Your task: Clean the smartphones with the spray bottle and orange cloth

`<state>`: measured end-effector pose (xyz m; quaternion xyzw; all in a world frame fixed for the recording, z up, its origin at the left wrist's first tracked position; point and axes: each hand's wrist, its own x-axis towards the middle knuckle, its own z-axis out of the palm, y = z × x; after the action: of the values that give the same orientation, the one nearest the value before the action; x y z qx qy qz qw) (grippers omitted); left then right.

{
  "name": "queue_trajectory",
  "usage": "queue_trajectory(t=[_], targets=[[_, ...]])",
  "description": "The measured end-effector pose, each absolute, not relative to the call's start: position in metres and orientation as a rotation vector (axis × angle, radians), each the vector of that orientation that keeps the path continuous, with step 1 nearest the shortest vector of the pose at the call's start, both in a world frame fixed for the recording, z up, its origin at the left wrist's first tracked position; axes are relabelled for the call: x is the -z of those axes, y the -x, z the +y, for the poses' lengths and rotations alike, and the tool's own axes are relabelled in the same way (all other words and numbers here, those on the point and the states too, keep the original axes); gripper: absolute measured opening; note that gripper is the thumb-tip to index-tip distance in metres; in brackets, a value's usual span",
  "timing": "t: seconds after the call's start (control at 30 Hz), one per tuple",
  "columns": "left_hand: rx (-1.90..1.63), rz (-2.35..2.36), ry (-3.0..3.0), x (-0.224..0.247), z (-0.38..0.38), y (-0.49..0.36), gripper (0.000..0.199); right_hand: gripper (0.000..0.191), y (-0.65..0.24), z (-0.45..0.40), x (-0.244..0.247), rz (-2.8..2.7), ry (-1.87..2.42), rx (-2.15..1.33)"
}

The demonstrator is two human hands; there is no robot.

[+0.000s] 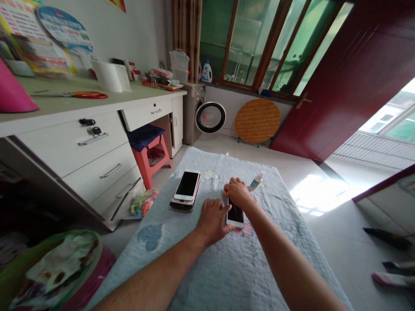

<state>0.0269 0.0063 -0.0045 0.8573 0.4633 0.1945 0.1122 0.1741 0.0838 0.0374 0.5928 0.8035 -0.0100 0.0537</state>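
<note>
A white-framed smartphone point(235, 215) with a dark screen lies flat on the cloth-covered table point(259, 263). My left hand point(210, 221) grips its left side, with thumb and forefinger at the edge. Over the phone's far end, my right hand point(239, 194) is closed with its fingers curled down. A bit of something orange point(226, 193) shows by those fingertips; the rest is hidden under the hand. Just beyond the right hand is a small spray bottle point(256, 181) with a blue label. To the left, another white phone point(187, 185) rests on a stack of phones.
A desk with drawers point(106, 129) runs along the left, with a red stool point(151, 157) beside it. A waste bin point(100, 255) stands at the near left. Farther back are a washing machine point(193, 114) with its door ajar and a round wooden tabletop point(257, 121).
</note>
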Motion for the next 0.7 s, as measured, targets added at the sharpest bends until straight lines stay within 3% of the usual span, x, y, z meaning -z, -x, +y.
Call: queue_trajectory(t=[0.27,0.6,0.7], targets=[[-0.65,1.371,-2.505,0.009,0.006,-0.029,0.064,0.016,-0.176,0.074,-0.036,2.487,-1.756,0.142],[-0.903,1.469,-2.344,0.025,0.007,-0.033,0.101,0.02,-0.175,0.046,-0.032,2.581,-1.751,0.163],[-0.893,1.466,-2.325,0.022,0.005,-0.034,0.104,0.02,-0.171,0.035,-0.031,2.594,-1.74,0.145]])
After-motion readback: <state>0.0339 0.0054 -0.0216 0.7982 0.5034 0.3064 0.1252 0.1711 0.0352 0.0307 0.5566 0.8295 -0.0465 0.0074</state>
